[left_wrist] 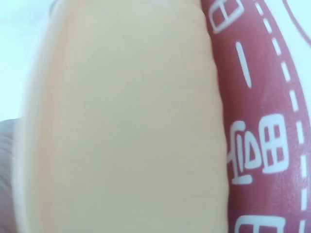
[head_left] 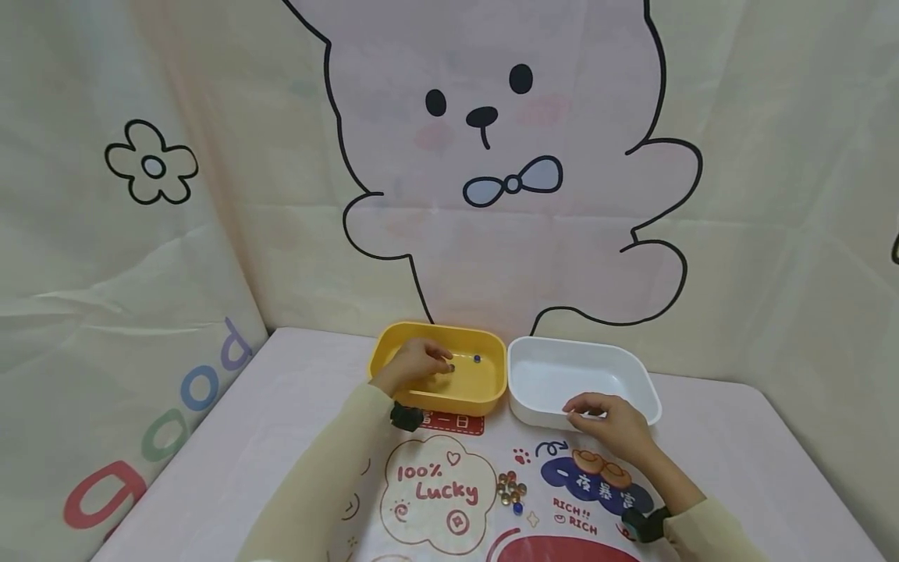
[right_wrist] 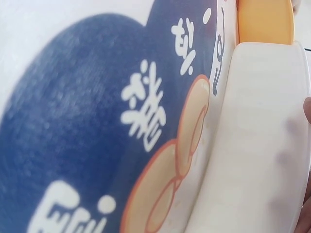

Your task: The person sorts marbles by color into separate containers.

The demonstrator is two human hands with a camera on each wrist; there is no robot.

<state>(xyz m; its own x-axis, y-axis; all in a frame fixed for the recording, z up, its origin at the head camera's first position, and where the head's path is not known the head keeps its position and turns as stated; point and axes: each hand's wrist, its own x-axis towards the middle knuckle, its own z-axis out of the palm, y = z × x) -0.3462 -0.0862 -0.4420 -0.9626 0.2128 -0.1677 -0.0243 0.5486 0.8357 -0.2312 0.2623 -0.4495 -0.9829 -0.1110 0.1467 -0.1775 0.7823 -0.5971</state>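
Head cam: my left grip [head_left: 420, 361] is in the yellow tray [head_left: 467, 404], fingertips right by a dark marble [head_left: 453, 368], can't tell if I'm pinching it. There's a blue marble [head_left: 477, 358] in there too. My right grip [head_left: 612, 421] is bent at the white tray [head_left: 555, 367]'s near rim, can't tell if it's holding anything. More marbles [head_left: 510, 488] sit bunched on the bench [head_left: 211, 460]. Left wrist: basically just yellow tray wall. Right wrist: white tray wall, bits of my fingers at the edge.
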